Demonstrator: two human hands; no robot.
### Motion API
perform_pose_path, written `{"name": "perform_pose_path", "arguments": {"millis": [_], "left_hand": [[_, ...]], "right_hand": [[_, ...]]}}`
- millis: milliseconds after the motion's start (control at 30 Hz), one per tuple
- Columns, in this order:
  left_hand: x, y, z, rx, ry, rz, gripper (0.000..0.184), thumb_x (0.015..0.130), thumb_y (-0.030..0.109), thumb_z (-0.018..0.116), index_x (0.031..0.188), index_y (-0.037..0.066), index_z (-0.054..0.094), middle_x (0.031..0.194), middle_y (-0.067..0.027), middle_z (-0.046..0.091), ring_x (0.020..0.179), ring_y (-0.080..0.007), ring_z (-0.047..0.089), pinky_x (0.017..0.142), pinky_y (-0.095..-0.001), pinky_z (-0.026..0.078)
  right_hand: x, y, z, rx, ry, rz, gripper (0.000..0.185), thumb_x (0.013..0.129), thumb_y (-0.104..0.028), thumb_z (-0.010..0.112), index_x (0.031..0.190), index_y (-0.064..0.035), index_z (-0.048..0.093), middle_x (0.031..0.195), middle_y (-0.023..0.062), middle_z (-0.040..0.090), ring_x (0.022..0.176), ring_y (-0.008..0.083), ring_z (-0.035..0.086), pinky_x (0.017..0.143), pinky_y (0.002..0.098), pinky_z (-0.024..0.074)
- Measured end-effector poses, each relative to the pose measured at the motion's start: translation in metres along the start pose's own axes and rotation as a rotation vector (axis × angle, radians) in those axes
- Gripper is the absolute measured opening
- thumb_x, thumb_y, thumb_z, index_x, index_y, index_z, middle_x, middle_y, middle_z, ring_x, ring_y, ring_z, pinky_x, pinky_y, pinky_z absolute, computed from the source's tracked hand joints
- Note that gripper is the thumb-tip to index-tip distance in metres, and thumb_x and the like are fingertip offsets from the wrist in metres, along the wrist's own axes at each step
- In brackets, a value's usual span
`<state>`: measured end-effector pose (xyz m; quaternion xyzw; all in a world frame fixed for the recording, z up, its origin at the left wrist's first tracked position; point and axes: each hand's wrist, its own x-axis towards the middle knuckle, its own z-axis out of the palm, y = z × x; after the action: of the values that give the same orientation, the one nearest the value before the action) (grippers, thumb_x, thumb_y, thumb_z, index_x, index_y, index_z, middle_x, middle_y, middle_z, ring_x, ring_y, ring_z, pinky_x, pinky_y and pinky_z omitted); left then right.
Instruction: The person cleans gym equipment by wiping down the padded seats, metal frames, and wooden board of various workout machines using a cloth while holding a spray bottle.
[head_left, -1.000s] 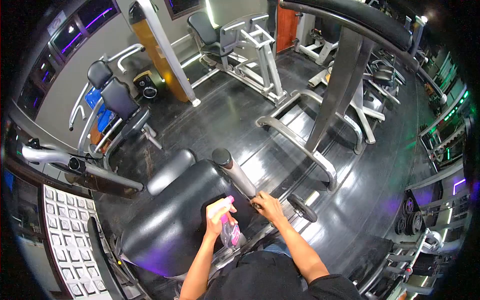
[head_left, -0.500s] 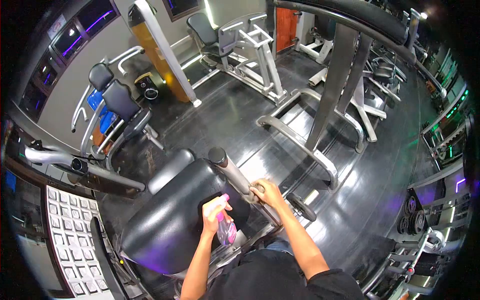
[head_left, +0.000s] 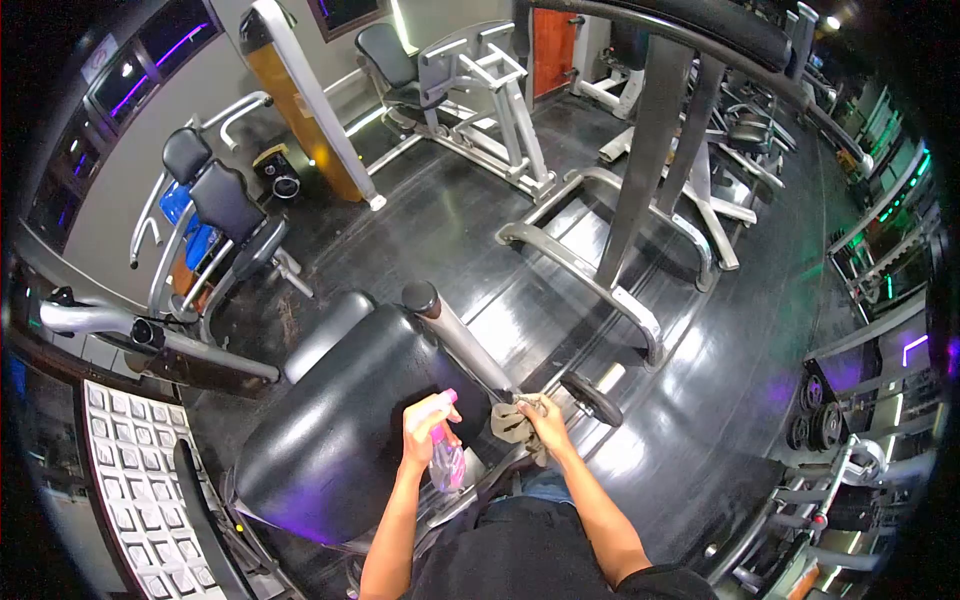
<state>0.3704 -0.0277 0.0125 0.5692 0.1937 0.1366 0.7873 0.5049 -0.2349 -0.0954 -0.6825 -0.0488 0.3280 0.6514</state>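
My left hand (head_left: 425, 428) is wrapped round the neck of a clear spray bottle (head_left: 449, 467) with a pink and white trigger head, held over the edge of a black padded bench (head_left: 340, 420). In my right hand (head_left: 545, 420) is a crumpled grey-brown cloth (head_left: 513, 424), pinched between the fingers and hanging down. The cloth is near the lower end of a grey metal post (head_left: 462, 345) with a black cap, beside the pad. Whether it touches the post I cannot tell.
A small weight plate (head_left: 592, 399) sits on a bar right of my right hand. A metal machine frame (head_left: 590, 275) stands ahead on the black floor. Further off are a seated machine (head_left: 225, 200) at left and another machine (head_left: 490, 110) at the back. Several plates (head_left: 825, 427) hang at right.
My right hand has come back slightly from the post, and the cloth now shows plainly below the fingers. The bottle stays in my left hand. The whole view has shifted a little.
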Motion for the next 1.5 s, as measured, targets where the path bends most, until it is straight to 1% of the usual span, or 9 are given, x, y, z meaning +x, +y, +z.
{"name": "perform_pose_path", "arguments": {"millis": [167, 267, 567, 800, 1033, 1067, 1233, 1367, 1500], "left_hand": [[-0.043, -0.021, 0.001, 0.007, -0.010, -0.077, 0.040, 0.090, 0.020, 0.057, 0.113, -0.012, 0.062, 0.085, -0.0175, 0.065, 0.048, -0.0242, 0.061, 0.048, -0.0335, 0.054], [-0.063, -0.027, 0.003, -0.014, -0.011, -0.191, 0.037, 0.089, 0.022, 0.058, 0.105, -0.011, 0.064, 0.082, -0.0169, 0.065, 0.048, -0.0238, 0.061, 0.050, -0.0335, 0.054], [-0.070, -0.035, -0.031, 0.307, -0.217, -0.386, 0.030, 0.084, 0.024, 0.066, 0.085, -0.006, 0.064, 0.080, -0.0140, 0.067, 0.049, -0.0214, 0.063, 0.050, -0.0344, 0.055], [-0.070, -0.037, -0.040, 0.337, -0.292, -0.217, 0.033, 0.084, 0.025, 0.067, 0.083, -0.008, 0.065, 0.078, -0.0152, 0.065, 0.050, -0.0182, 0.062, 0.051, -0.0295, 0.051], [-0.070, -0.034, -0.037, 0.306, -0.273, -0.215, 0.037, 0.083, 0.029, 0.067, 0.083, -0.008, 0.066, 0.079, -0.0151, 0.064, 0.051, -0.0183, 0.062, 0.051, -0.0283, 0.049], [-0.070, -0.035, -0.039, 0.304, -0.278, -0.219, 0.038, 0.083, 0.030, 0.066, 0.083, -0.008, 0.066, 0.080, -0.0156, 0.064, 0.051, -0.0193, 0.062, 0.052, -0.0293, 0.050], [-0.068, -0.038, -0.041, 0.295, -0.264, -0.223, 0.038, 0.083, 0.030, 0.066, 0.083, -0.009, 0.066, 0.080, -0.0161, 0.064, 0.051, -0.0202, 0.063, 0.053, -0.0310, 0.052], [-0.067, -0.033, -0.039, 0.279, -0.249, -0.271, 0.039, 0.084, 0.030, 0.066, 0.084, -0.009, 0.066, 0.081, -0.0178, 0.064, 0.051, -0.0208, 0.063, 0.053, -0.0315, 0.052], [-0.067, -0.035, -0.041, 0.298, -0.257, -0.256, 0.039, 0.084, 0.030, 0.066, 0.084, -0.010, 0.066, 0.081, -0.0190, 0.064, 0.050, -0.0211, 0.063, 0.053, -0.0316, 0.052]], "right_hand": [[-0.039, 0.035, -0.010, 0.032, 0.134, 0.126, 0.022, 0.092, -0.015, 0.067, 0.111, -0.0051, 0.066, 0.101, 0.0044, 0.070, 0.094, 0.0136, 0.065, 0.084, 0.0280, 0.0507], [-0.058, 0.048, -0.012, 0.330, 0.109, 0.148, 0.040, 0.084, -0.005, 0.067, 0.123, -0.0096, 0.061, 0.111, 0.0076, 0.064, 0.097, 0.0173, 0.063, 0.081, 0.0302, 0.0531], [-0.041, 0.078, 0.037, 0.971, 0.273, 0.430, 0.036, 0.085, -0.019, 0.077, 0.117, -0.0053, 0.067, 0.100, 0.0054, 0.070, 0.082, 0.0172, 0.068, 0.068, 0.0313, 0.0546], [0.030, 0.090, 0.108, 1.387, 0.156, 0.410, 0.021, 0.091, -0.020, 0.067, 0.109, -0.0079, 0.067, 0.101, 0.0082, 0.071, 0.081, 0.0192, 0.069, 0.072, 0.0345, 0.0570], [0.031, 0.132, 0.094, 1.430, 0.370, 0.301, 0.015, 0.091, -0.010, 0.058, 0.102, -0.0015, 0.063, 0.093, 0.0092, 0.069, 0.075, 0.0209, 0.068, 0.064, 0.0324, 0.0574], [0.031, 0.139, 0.092, 1.348, 0.396, 0.291, 0.025, 0.095, -0.015, 0.048, 0.107, -0.0012, 0.065, 0.098, 0.0123, 0.071, 0.090, 0.0250, 0.070, 0.085, 0.0390, 0.0565], [0.039, 0.101, 0.114, 1.330, 0.623, 0.477, 0.024, 0.099, -0.018, 0.046, 0.107, -0.0029, 0.063, 0.098, 0.0110, 0.070, 0.089, 0.0245, 0.069, 0.080, 0.0401, 0.0569], [0.059, 0.107, 0.140, 1.367, 0.236, 0.365, 0.024, 0.096, -0.011, 0.046, 0.109, 0.0006, 0.063, 0.107, 0.0153, 0.070, 0.089, 0.0261, 0.069, 0.082, 0.0408, 0.0576], [0.069, 0.139, 0.132, 1.396, 0.305, 0.424, 0.027, 0.096, -0.010, 0.043, 0.111, 0.0001, 0.063, 0.110, 0.0163, 0.069, 0.095, 0.0284, 0.068, 0.087, 0.0429, 0.0568]]}}
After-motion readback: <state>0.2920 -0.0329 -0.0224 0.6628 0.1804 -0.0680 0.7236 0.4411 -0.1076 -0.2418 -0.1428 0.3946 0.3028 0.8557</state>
